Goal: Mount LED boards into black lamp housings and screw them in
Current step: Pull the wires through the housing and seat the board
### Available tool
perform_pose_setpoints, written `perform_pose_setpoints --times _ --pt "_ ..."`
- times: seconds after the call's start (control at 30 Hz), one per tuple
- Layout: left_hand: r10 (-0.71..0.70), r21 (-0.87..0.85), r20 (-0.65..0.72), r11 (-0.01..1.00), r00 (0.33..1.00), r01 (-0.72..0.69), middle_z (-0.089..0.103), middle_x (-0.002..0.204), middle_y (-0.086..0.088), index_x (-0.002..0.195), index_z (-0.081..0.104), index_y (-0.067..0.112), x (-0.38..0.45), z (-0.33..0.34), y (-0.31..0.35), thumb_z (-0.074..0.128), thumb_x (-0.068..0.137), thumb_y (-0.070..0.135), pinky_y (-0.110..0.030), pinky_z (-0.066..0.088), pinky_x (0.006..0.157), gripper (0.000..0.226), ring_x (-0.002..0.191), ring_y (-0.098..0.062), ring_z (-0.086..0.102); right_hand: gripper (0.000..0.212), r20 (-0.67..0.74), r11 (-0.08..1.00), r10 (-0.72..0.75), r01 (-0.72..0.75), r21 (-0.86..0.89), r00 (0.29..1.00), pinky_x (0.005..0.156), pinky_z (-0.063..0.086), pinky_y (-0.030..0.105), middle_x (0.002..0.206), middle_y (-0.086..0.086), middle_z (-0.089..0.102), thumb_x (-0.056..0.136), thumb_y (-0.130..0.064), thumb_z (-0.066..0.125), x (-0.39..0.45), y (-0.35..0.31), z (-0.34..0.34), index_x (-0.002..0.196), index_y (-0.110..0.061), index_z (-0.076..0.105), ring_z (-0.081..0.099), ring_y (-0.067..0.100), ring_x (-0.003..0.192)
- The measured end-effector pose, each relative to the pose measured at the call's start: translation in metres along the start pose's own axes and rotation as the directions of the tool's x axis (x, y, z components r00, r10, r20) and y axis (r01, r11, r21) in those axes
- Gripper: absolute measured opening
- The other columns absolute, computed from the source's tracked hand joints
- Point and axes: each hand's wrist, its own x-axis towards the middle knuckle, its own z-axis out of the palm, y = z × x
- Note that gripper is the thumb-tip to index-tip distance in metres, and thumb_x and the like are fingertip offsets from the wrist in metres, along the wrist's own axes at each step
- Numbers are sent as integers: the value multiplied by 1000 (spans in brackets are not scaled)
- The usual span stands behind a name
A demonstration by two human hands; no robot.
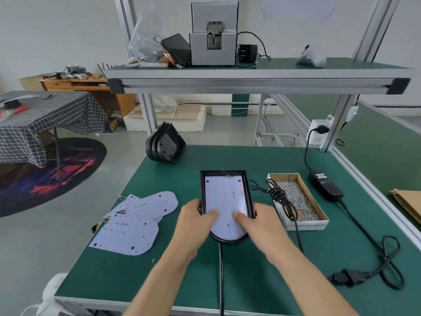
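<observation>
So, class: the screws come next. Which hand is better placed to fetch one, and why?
Probably the right hand: the cardboard box of screws sits just to its right, while the left hand is across the black lamp housing, beside the spare LED boards.

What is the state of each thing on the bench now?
LED board: lying inside the housing, both thumbs pressing on it.
Housing: flat on the mat, open side up, gripped at both sides.
Left hand: holding the housing's left edge.
Right hand: holding its right edge.
Spare boards: loose, overlapping.
Spare housings: stacked on edge.
Screw box: open, full.
Plug: in the socket.
</observation>
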Motion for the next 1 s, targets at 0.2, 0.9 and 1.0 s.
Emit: perform_pose_setpoints --times 0.2,0.9,1.0 --pt "-121 34 -12 992 993 122 78 90 -11 93 73 10 -3 3 -39 70 66 32 -57 60 87 35 94 -39 73 6 14 989 46 -44 -142 999 69 51 19 86 -15 74 92 -25 77 -11 32 18 97 -26 74 68 4 79" --pt "-97 262 -85 958 992 116 72 84 -13 90 64 4 -1 5 -47 72 76 39 -40 62 64 38 65 -23 58 29 -93 866 76 -113 -486 993 88 48 39 103 -1 61 100 -53 57 -28 24 28 99 -24 52 61 32 104" --pt "-67 294 -110 951 992 96 58 65 0 74 53 11 0 7 -50 73 81 33 -22 41 46 31 56 -17 45 35 -119 706 -20 -70 -704 993 78 45 40 114 -1 59 102 -58 45 -44 21 26 111 -26 56 66 30 104"
